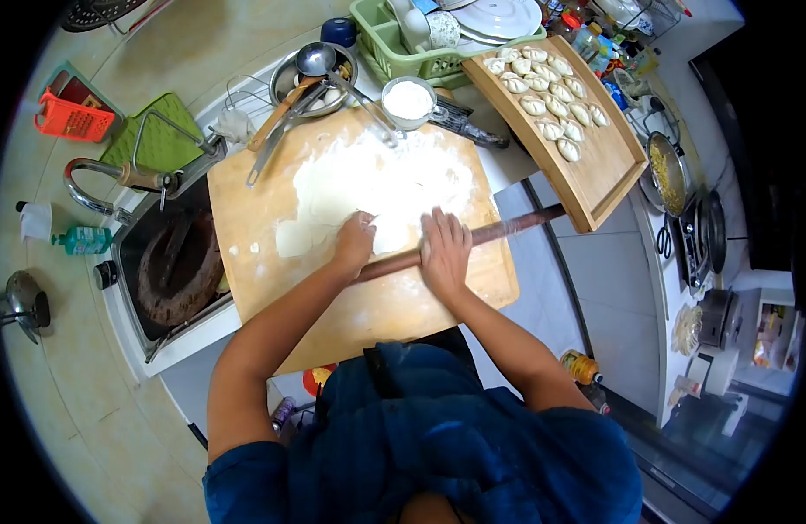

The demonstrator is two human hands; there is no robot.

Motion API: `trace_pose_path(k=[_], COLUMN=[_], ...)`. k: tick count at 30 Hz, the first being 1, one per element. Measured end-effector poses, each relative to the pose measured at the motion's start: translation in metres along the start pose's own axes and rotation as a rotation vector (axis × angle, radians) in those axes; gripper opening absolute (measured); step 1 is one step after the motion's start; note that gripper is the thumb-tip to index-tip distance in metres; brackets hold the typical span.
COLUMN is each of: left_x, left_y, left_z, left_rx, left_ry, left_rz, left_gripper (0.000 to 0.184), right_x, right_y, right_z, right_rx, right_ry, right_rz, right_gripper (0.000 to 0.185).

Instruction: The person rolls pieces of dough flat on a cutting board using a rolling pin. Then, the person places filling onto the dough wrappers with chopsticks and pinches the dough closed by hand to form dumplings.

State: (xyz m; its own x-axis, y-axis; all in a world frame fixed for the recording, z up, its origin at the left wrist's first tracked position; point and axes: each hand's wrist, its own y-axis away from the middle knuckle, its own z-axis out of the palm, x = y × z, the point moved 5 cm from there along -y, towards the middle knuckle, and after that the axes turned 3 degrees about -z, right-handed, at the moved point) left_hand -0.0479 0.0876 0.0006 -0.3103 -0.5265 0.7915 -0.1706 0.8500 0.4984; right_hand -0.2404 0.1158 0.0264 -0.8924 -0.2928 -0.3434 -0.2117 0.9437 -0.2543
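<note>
A pale, flattened dough sheet [333, 188] lies on the wooden board [272, 323], with loose flour over and around it. At its near edge, my left hand [356, 240] is closed, fingers curled against the dough. A long dark rolling pin [525, 222] crosses the board at a slant, its right end reaching past the board's edge. My right hand [445, 249] lies over the pin, palm on it and fingers stretched forward towards the floured dough. The pin's left end is partly hidden near my left wrist.
Behind the dough stand a flour bowl [408, 101] and a metal bowl [285, 80] with utensils across it. A wooden tray [605, 179] of dumplings is at right. The sink [132, 262] adjoins the board's left; a pan [665, 175] sits far right.
</note>
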Motion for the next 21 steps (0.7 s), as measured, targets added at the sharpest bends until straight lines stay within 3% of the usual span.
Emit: trace_pose_path(k=[3, 4, 7, 8, 12, 16, 19, 21], left_x=[0.008, 0.005, 0.032, 0.022, 0.0, -0.024, 0.016, 0.025], left_y=[-0.004, -0.013, -0.023, -0.034, -0.036, -0.024, -0.014, -0.023], left_z=[0.012, 0.021, 0.024, 0.022, -0.006, 0.004, 0.01, 0.013], left_rx=[0.061, 0.119, -0.018, 0.032, 0.252, -0.089, 0.063, 0.034], left_ry=[-0.34, -0.387, -0.698, -0.702, -0.345, 0.024, -0.44, -0.534], left_rz=[0.432, 0.499, 0.341, 0.351, 0.228, -0.036, 0.425, 0.385], left_gripper=[0.03, 0.023, 0.02, 0.018, 0.02, 0.028, 0.031, 0.029], right_x=[-0.005, -0.005, -0.005, -0.005, -0.005, -0.006, -0.008, -0.007], right_y=[-0.061, -0.083, -0.093, -0.086, -0.01, -0.021, -0.077, -0.089], right_z=[0.012, 0.019, 0.027, 0.028, 0.003, 0.005, 0.014, 0.022], right_rx=[0.032, 0.058, 0.06, 0.044, -0.041, 0.035, 0.111, 0.091], right_ry=[0.005, 0.028, 0.03, 0.02, -0.006, -0.004, 0.025, 0.099], right_rz=[0.07, 0.087, 0.057, 0.038, 0.007, 0.0, 0.044, 0.061], right_gripper=[0.054, 0.054, 0.053, 0.053, 0.053, 0.055, 0.057, 0.055])
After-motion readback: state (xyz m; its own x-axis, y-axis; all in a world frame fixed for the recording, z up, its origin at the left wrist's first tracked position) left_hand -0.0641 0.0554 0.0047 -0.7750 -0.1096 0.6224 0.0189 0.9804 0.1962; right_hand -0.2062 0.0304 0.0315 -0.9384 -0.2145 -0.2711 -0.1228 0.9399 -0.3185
